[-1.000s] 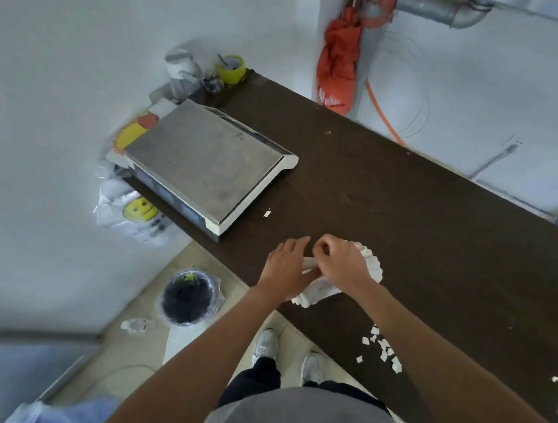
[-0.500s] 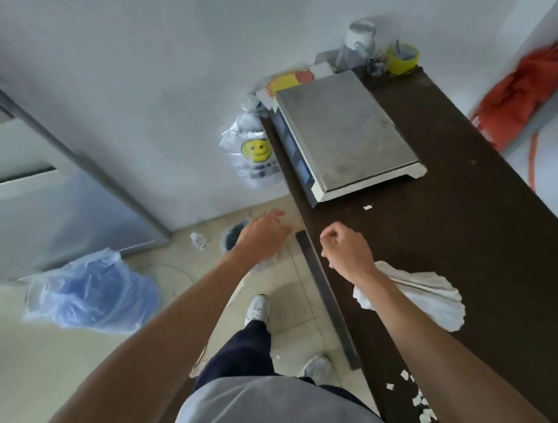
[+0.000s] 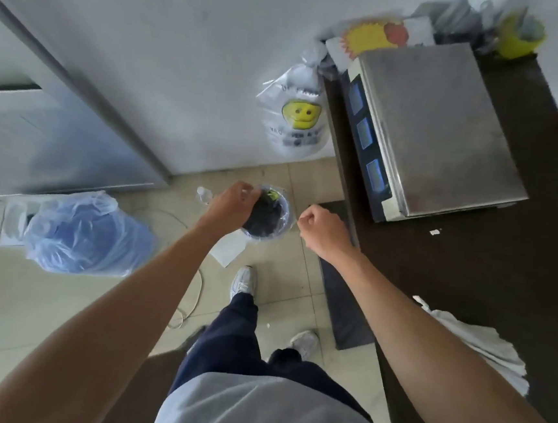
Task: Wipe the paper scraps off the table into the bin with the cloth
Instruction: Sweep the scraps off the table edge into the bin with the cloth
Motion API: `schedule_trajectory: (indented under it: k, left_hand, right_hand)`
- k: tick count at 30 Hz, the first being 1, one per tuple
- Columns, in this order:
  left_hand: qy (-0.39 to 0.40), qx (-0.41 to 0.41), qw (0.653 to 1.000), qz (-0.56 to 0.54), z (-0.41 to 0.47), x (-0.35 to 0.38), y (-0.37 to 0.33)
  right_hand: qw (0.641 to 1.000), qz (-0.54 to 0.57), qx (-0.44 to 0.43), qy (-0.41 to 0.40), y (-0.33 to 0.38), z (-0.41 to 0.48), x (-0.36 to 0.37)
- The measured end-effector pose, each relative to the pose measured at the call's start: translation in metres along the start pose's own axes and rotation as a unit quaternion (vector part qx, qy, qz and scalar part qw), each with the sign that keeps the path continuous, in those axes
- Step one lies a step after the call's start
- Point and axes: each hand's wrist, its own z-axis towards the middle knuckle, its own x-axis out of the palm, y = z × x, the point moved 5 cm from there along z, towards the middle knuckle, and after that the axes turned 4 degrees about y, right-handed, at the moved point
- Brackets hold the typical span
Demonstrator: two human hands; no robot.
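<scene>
Cloth (image 3: pixel 481 347) white, crumpled, on dark table (image 3: pixel 502 264).

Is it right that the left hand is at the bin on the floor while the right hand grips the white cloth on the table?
Not quite. In the head view the left hand is at the bin, but the right hand is a closed fist holding no cloth; the white cloth lies alone on the table.

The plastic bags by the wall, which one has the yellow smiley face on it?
The clear bag hanging at the table's end beside the scale carries the smiley. The blue bag sits on the floor farther left, with no print visible.
</scene>
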Motion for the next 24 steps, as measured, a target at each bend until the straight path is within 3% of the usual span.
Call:
schedule_trajectory:
  k: [9, 24]
  left_hand:
    - [0.047, -0.070, 0.996, 0.037, 0.109, -0.020, 0.090]
    - [0.138, -0.131, 0.980, 0.064, 0.259, 0.099, 0.251]
  right_hand:
    - [0.988, -0.105, 0.061, 0.093, -0.023, 0.131, 0.075]
    - [0.961, -0.110, 0.170, 0.188, -0.143, 0.282, 0.227]
